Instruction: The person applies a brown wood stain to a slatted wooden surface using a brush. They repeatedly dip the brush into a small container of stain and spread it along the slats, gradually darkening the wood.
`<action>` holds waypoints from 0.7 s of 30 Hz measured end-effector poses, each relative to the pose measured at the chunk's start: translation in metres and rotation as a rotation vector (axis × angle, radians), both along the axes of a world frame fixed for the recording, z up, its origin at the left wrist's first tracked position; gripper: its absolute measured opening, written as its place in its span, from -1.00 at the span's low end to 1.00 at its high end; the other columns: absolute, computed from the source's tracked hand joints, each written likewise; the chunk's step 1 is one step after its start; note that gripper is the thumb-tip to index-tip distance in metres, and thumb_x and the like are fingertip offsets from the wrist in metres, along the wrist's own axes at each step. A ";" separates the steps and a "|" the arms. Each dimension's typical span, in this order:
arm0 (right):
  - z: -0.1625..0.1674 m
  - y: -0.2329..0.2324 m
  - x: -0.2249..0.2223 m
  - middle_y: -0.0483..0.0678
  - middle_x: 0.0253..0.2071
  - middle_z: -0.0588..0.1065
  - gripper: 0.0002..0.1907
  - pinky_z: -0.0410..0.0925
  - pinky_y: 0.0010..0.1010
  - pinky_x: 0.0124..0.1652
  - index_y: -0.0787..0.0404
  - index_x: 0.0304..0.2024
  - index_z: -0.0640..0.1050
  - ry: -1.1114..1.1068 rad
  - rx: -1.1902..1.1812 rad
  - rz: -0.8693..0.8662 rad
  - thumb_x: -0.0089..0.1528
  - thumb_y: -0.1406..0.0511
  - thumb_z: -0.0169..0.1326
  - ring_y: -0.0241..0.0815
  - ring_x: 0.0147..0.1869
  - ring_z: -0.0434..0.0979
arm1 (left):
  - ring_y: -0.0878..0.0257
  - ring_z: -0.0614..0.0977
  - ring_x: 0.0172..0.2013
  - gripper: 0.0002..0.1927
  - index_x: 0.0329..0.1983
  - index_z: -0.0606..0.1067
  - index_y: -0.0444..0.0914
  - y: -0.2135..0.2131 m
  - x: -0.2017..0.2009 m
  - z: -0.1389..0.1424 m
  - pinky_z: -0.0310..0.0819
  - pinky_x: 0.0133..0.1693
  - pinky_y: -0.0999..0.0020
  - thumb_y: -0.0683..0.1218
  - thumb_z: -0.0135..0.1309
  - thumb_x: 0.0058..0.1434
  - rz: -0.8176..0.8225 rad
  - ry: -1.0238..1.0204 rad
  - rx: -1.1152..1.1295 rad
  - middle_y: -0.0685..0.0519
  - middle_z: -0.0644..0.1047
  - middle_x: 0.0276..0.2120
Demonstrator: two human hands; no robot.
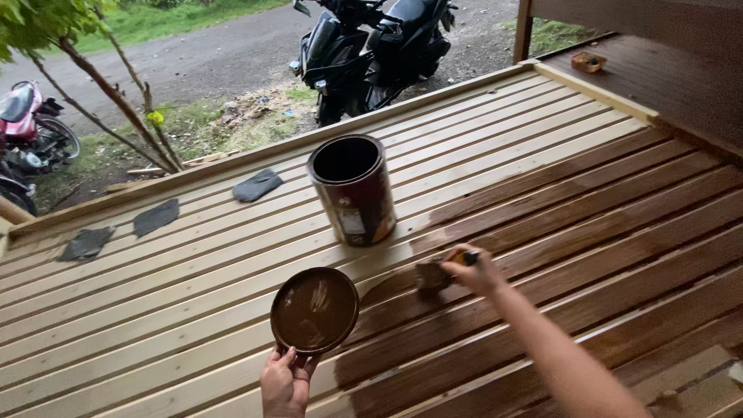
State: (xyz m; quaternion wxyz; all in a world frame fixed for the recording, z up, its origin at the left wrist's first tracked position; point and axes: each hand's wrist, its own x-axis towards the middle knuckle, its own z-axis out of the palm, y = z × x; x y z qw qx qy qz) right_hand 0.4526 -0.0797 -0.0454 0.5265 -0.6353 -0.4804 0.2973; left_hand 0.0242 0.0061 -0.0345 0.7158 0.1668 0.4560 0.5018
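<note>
The right hand point(474, 269), just right of the frame's centre, is closed around the orange-and-black handle of a small paintbrush point(441, 271), whose dark bristle end points toward the left of the frame and presses on the slatted wooden deck point(193, 310). The brush's long axis runs nearly level across the picture, along the slats, with the bristles at the left edge of the dark stained patch and bare pale wood beyond them to the left.

The left hand point(285, 385), at the bottom centre, pinches the lower rim of a round brown metal lid point(314, 310) holding a film of dark stain; the lid is held roughly flat, face up, just left of and below the brush. The right hand is the nearer of the 2 to the bristles, and the lid sits within a short reach of them.

Above both, a tall cylindrical tin can point(353, 188) with a dark label stands open on the pale slats, up and left of the brush and well apart from the lid.

Counts: 1 brush, 1 lid, 1 can, 3 dark grey flat rags or sanding pads point(256, 185) lying on the unstained slats in the upper left. Off the deck, 1 black scooter point(371, 46) stands at the top centre, and part of 1 red motorcycle point(27, 124) shows at the left edge.
</note>
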 end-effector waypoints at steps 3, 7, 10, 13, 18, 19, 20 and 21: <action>-0.001 -0.034 0.078 -0.02 -0.54 0.55 -0.87 0.37 -0.54 -0.66 0.19 -0.35 0.58 0.006 -0.096 -0.136 0.14 0.29 0.27 -0.30 -0.61 0.46 | -0.04 0.53 0.10 -0.51 0.40 0.15 -0.32 -0.006 0.039 0.001 0.52 0.11 -0.16 -0.26 -0.36 0.39 -0.022 0.045 0.000 -0.22 0.39 0.19; 0.010 -0.072 0.174 0.01 -0.53 0.52 -0.86 0.31 -0.50 -0.62 0.20 -0.36 0.57 -0.053 -0.129 -0.196 0.17 0.29 0.28 -0.27 -0.57 0.43 | 0.00 0.55 0.04 -0.54 0.39 0.20 -0.35 -0.015 0.098 -0.009 0.53 0.09 -0.06 -0.26 -0.31 0.41 0.009 0.033 0.013 -0.19 0.42 0.14; 0.022 -0.094 0.238 0.02 -0.50 0.56 -0.85 0.34 -0.42 -0.56 0.14 -0.32 0.60 -0.357 -0.228 -0.302 0.20 0.22 0.27 -0.25 -0.52 0.48 | 0.04 0.55 0.01 -0.55 0.36 0.23 -0.32 -0.023 0.140 -0.021 0.52 0.06 -0.05 -0.26 -0.27 0.40 -0.006 0.012 0.013 -0.13 0.46 0.08; 0.038 -0.114 0.298 -0.03 -0.48 0.62 -0.82 0.43 -0.35 -0.48 0.06 -0.27 0.61 -0.562 -0.334 -0.394 0.20 0.14 0.25 -0.27 -0.49 0.58 | 0.05 0.54 -0.02 -0.57 0.31 0.27 -0.30 -0.028 0.180 -0.028 0.51 0.04 -0.07 -0.29 -0.24 0.37 -0.018 -0.029 0.035 -0.08 0.48 0.04; 0.040 -0.118 0.357 -0.05 -0.35 0.61 -0.79 0.48 -0.26 -0.47 0.07 -0.24 0.62 -0.867 -0.350 -0.496 0.22 0.12 0.22 -0.19 -0.40 0.58 | 0.06 0.59 -0.01 -0.57 0.23 0.36 -0.23 -0.038 0.226 -0.029 0.52 0.06 -0.02 -0.30 -0.27 0.33 0.006 -0.087 0.067 -0.06 0.53 0.07; 0.034 -0.111 0.356 -0.03 -0.35 0.60 -0.81 0.48 -0.31 -0.46 0.09 -0.23 0.60 -0.888 -0.333 -0.446 0.27 0.14 0.15 -0.20 -0.40 0.57 | 0.04 0.58 0.00 -0.58 0.24 0.35 -0.26 -0.040 0.228 -0.029 0.52 0.06 -0.04 -0.30 -0.26 0.33 0.002 -0.074 0.067 -0.07 0.52 0.07; 0.027 -0.105 0.352 -0.02 -0.35 0.60 -0.82 0.48 -0.36 -0.46 0.11 -0.22 0.59 -0.910 -0.314 -0.398 0.32 0.16 0.09 -0.21 -0.40 0.57 | 0.03 0.58 0.00 -0.59 0.24 0.35 -0.28 -0.040 0.230 -0.027 0.53 0.06 -0.06 -0.31 -0.25 0.34 -0.005 -0.064 0.069 -0.09 0.51 0.07; 0.022 -0.101 0.346 -0.01 -0.35 0.59 -0.81 0.47 -0.41 -0.45 0.13 -0.21 0.57 -0.933 -0.293 -0.352 0.37 0.19 0.02 -0.23 -0.40 0.57 | 0.02 0.57 0.01 -0.60 0.24 0.34 -0.31 -0.041 0.231 -0.025 0.53 0.06 -0.08 -0.31 -0.24 0.35 -0.010 -0.054 0.072 -0.11 0.51 0.08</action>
